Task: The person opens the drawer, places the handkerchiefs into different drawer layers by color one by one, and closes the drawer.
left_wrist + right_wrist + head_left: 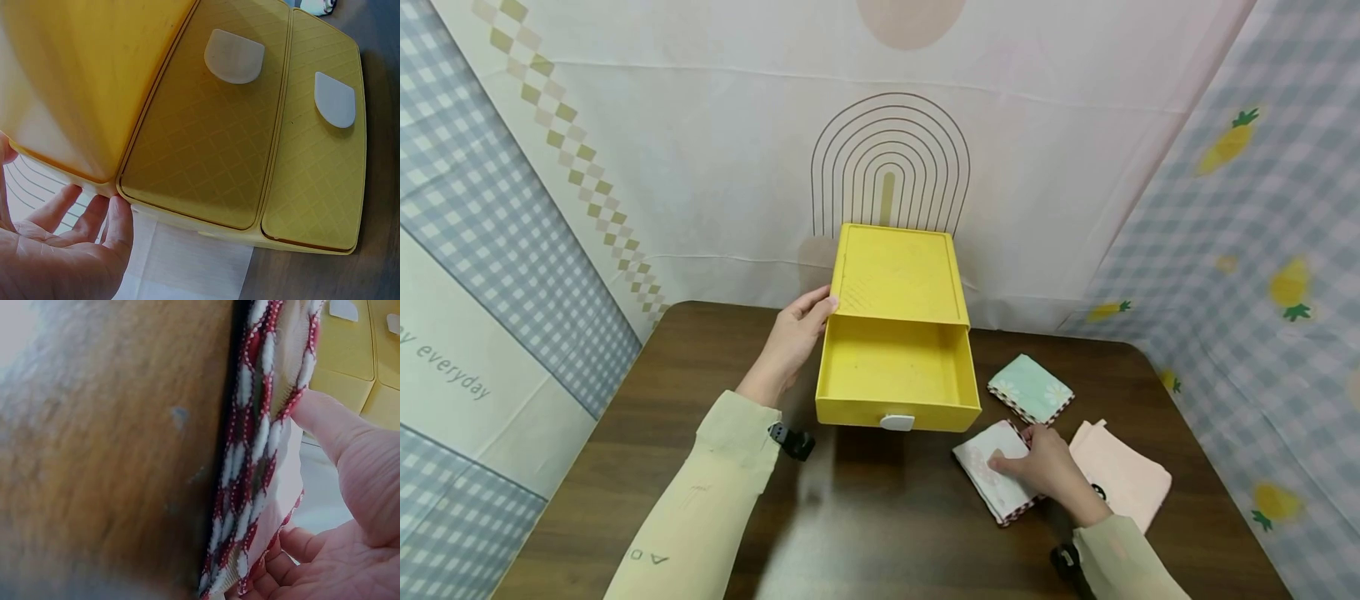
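A yellow drawer box (pixel 898 275) stands at the back middle of the dark wooden table (pixel 880 517). Its drawer (pixel 895 367) is pulled out and holds nothing; a white handle (pixel 897 422) is on its front. My left hand (pixel 805 321) rests with straight fingers (pixel 94 215) against the box's left side (pixel 81 81). My right hand (pixel 1026 454) lies over a folded white cloth with a red checked border (pixel 992 475). There the thumb (pixel 331 434) presses the cloth's border (pixel 250 456) and the curled fingers (pixel 300 544) hold its other edge.
A folded mint-green cloth (pixel 1030 387) lies right of the drawer. A folded pink cloth (pixel 1127 475) lies beside my right hand. Fabric backdrops close in the table at the back and on both sides.
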`<action>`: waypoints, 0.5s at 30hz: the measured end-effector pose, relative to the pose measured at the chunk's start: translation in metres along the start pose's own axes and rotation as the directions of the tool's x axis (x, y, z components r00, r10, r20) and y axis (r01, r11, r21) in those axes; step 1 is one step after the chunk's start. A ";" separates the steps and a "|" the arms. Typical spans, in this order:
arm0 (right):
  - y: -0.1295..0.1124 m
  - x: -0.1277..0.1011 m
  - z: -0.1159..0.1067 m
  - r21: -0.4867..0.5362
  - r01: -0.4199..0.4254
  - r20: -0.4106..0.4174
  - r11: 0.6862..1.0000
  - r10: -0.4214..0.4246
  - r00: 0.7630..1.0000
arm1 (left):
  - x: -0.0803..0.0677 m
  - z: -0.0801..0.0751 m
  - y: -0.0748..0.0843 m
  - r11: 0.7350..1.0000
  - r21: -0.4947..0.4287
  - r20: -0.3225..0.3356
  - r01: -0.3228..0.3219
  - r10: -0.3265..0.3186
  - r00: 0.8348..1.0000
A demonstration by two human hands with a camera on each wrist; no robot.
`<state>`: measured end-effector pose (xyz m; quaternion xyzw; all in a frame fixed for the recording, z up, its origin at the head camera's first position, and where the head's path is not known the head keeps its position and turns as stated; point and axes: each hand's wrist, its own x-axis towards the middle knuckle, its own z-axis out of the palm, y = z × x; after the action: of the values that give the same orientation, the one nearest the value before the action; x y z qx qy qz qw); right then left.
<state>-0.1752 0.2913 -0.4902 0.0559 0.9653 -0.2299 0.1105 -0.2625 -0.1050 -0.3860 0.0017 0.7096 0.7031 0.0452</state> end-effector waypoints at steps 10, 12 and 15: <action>-0.001 -0.001 0.000 0.021 -0.018 0.016 1.000 0.017 1.000 | 0.000 0.000 0.001 1.000 0.001 -0.003 0.003 -0.003 1.000; -0.002 -0.001 0.000 0.030 -0.026 0.022 0.999 0.025 0.999 | 0.001 0.000 0.001 1.000 0.004 -0.002 0.001 -0.001 1.000; -0.002 -0.001 -0.001 0.033 -0.029 0.028 0.999 0.028 0.999 | 0.001 0.000 -0.001 1.000 0.005 -0.003 0.000 0.000 1.000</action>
<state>-0.1750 0.2898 -0.4878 0.0681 0.9588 -0.2451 0.1262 -0.2639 -0.1052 -0.3866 0.0010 0.7115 0.7013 0.0440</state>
